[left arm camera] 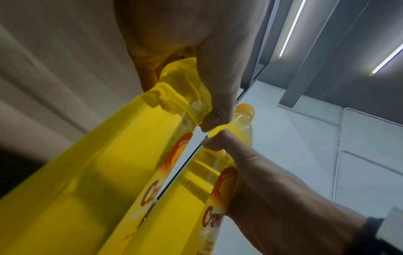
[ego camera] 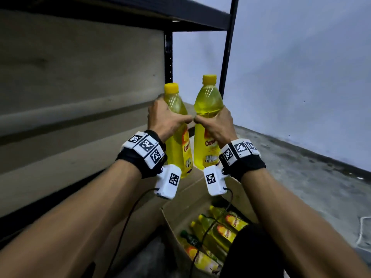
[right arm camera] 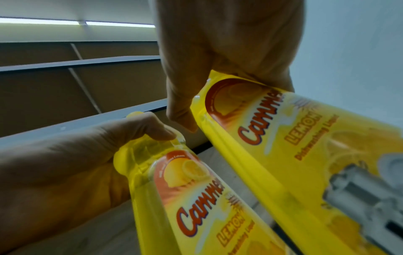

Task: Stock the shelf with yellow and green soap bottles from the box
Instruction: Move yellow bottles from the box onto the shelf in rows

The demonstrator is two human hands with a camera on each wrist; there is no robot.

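I hold two upright yellow soap bottles with yellow caps side by side in front of the shelf. My left hand [ego camera: 168, 121] grips the left bottle [ego camera: 176, 149] around its shoulder. My right hand [ego camera: 216, 125] grips the right bottle [ego camera: 208, 103] just below its shoulder, slightly higher. The thumbs nearly touch between the bottles. In the left wrist view my left hand [left arm camera: 174, 51] wraps its bottle [left arm camera: 109, 172]. In the right wrist view my right hand [right arm camera: 229, 51] wraps its lemon-labelled bottle [right arm camera: 305, 146]. The cardboard box [ego camera: 170, 223] sits open below my wrists.
Several yellow bottles [ego camera: 226, 227] and a dark green one [ego camera: 189, 237] lie in the box. The shelf has black uprights [ego camera: 168, 57] and a dark upper board [ego camera: 180, 19]. A pale wall [ego camera: 301, 77] and grey concrete floor [ego camera: 301, 177] are to the right.
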